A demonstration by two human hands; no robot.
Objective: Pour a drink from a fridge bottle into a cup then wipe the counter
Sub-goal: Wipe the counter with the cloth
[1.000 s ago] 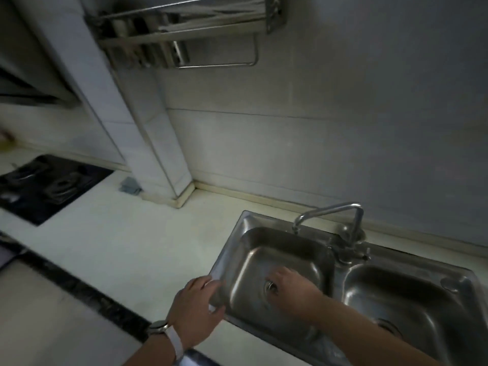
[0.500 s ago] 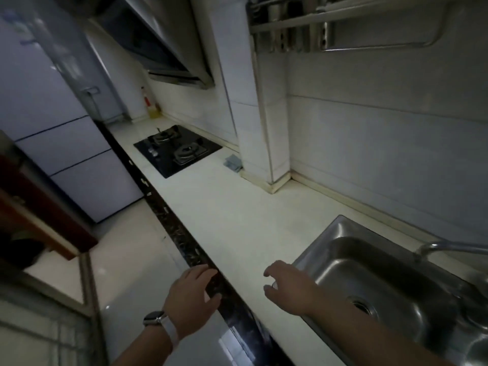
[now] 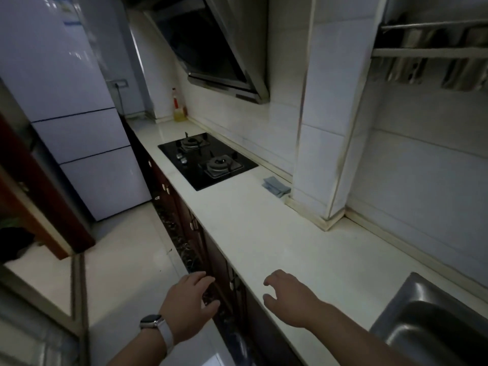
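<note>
A white fridge [image 3: 79, 122] with three doors, all shut, stands at the far left end of the kitchen. A pale counter [image 3: 277, 233] runs from it toward me. A folded grey cloth [image 3: 276, 186] lies on the counter against a tiled pillar, right of the hob. My left hand [image 3: 191, 306], with a watch on the wrist, hovers over the counter's front edge and the floor, fingers apart and empty. My right hand [image 3: 289, 299] hovers above the counter with fingers spread, holding nothing. No cup or drink bottle shows.
A black two-burner hob [image 3: 207, 161] sits in the counter under a slanted hood [image 3: 211, 48]. A bottle of yellow liquid [image 3: 178, 108] stands in the far corner. A steel sink [image 3: 433, 328] is at lower right, a dish rack [image 3: 433, 51] above. A dark wooden frame [image 3: 39, 196] stands left.
My view has swung left from the sink toward the hob and fridge. Both hands left the sink rim and basin and now hover near the counter's front edge.
</note>
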